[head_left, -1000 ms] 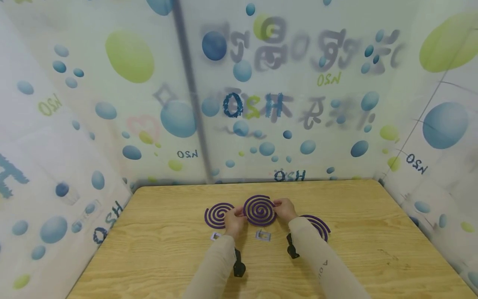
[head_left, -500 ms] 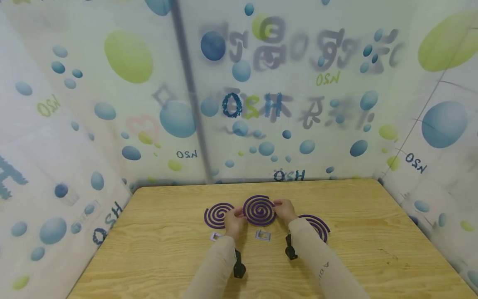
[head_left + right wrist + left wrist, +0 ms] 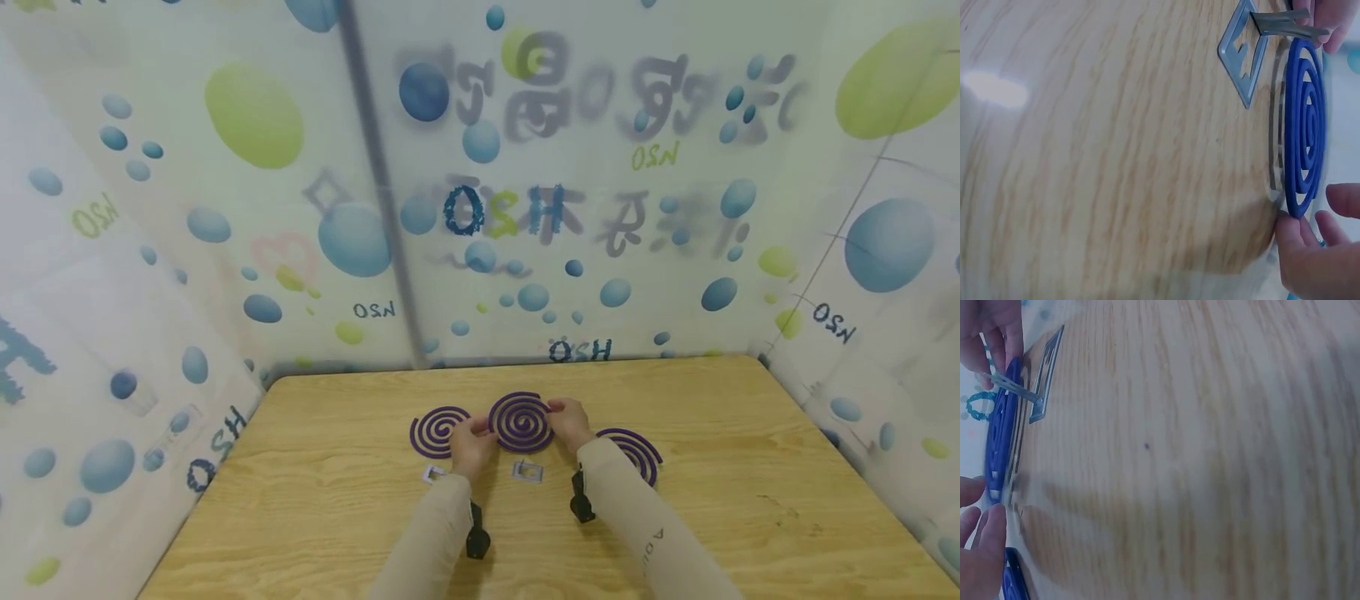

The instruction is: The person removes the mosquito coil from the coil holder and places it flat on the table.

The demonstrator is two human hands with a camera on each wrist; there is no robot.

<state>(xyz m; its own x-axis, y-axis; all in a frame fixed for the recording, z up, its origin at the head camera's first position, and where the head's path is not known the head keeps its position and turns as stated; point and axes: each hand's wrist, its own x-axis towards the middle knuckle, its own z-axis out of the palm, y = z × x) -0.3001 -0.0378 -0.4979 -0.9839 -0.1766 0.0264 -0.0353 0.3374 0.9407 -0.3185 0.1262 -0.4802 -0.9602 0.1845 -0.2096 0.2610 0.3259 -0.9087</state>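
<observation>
A purple mosquito coil, blue in the wrist views, is held between both hands just above the table. My left hand grips its left edge with thumb and fingertips. On the opposite edge, my right hand holds the rim; in the right wrist view its fingertips are at the coil's edge and the thumb is spread from them. Nearer me, below the held coil, lies a metal coil stand with a raised prong, also seen in the right wrist view as a bent plate.
A second coil lies to the left, partly behind the left hand. A third coil on the right is partly covered by the right sleeve. Another metal stand sits beside the left wrist. The wooden table meets patterned curtains at its back edge.
</observation>
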